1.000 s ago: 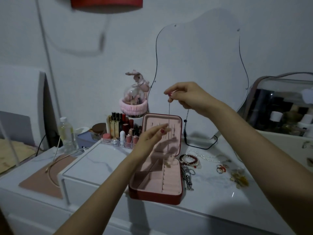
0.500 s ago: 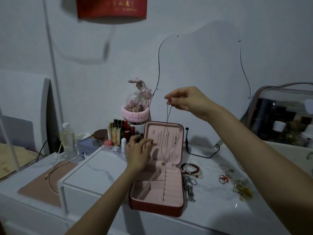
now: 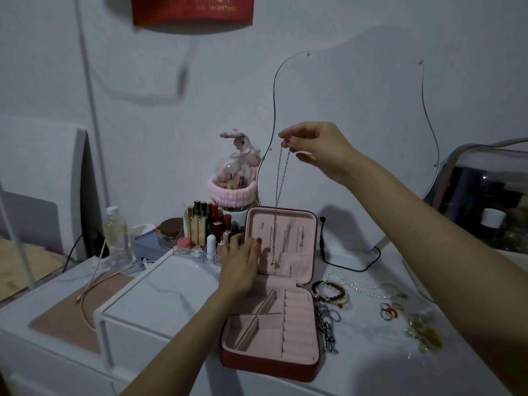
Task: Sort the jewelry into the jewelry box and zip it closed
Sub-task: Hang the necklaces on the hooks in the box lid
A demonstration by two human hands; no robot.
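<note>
Red-nailed fingertips of the right hand (image 3: 314, 144) pinch a thin metal necklace (image 3: 281, 178), raised above the box (image 3: 274, 295). Its doubled chain hangs straight down in front of the upright lid (image 3: 281, 241), a small pendant at the bottom near the lid's lower pocket. The left hand (image 3: 241, 264) rests with fingers nearly straight and together against the lid's left edge. The box is red outside, with soft pink lining, a row of ring rolls on the right and divided compartments on the left. Just right of it, on the white marbled table (image 3: 371, 352), lie a red bead bracelet (image 3: 330, 291), a pearl strand (image 3: 354, 284), a silver chain (image 3: 327, 327), rings (image 3: 388, 311) and yellowish pieces (image 3: 424, 332) too blurred to name. A red sign (image 3: 191, 8) on the wall is cut off at the top, its gold writing unreadable. Behind the box stand cosmetic bottles (image 3: 203, 224).
</note>
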